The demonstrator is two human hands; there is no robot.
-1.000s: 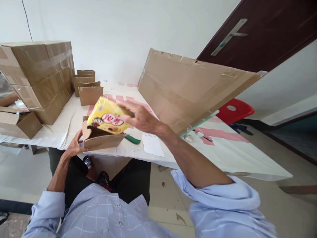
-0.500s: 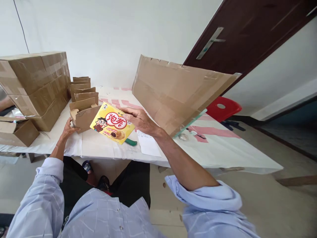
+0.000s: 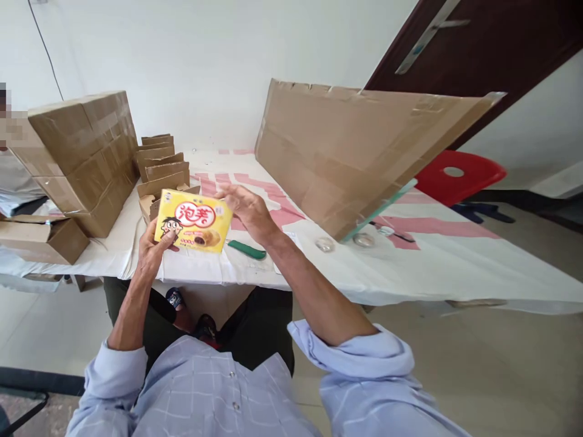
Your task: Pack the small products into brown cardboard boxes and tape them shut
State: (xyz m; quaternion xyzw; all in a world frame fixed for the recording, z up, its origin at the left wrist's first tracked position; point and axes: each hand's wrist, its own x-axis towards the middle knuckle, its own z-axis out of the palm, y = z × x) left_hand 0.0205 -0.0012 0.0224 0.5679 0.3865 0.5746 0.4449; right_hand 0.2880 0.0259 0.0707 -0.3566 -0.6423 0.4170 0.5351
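Observation:
A yellow snack box [image 3: 195, 220] with red lettering and a cartoon face is held up above the table's front edge, its printed side towards me. My left hand [image 3: 152, 246] grips its left edge, thumb on the front and the other fingers behind. At the upper right corner, the fingers of my right hand [image 3: 248, 209] are bent around the box; their tips are slightly blurred. Behind the box stands an open cardboard carton [image 3: 157, 189], partly hidden by it. On the tablecloth just right of the box lies a green-handled tool [image 3: 247, 249].
More open cartons [image 3: 159, 155] stand in a row beside stacked taped boxes [image 3: 86, 158]. Another carton [image 3: 45, 240] sits at left, near a person. A large cardboard sheet [image 3: 355, 152] leans at right, with tape rolls [image 3: 325, 244] and a red chair [image 3: 460, 176] nearby.
My left hand has left the open carton and taken hold of the snack box's left edge. The box has moved slightly and turned more level. My view has shifted.

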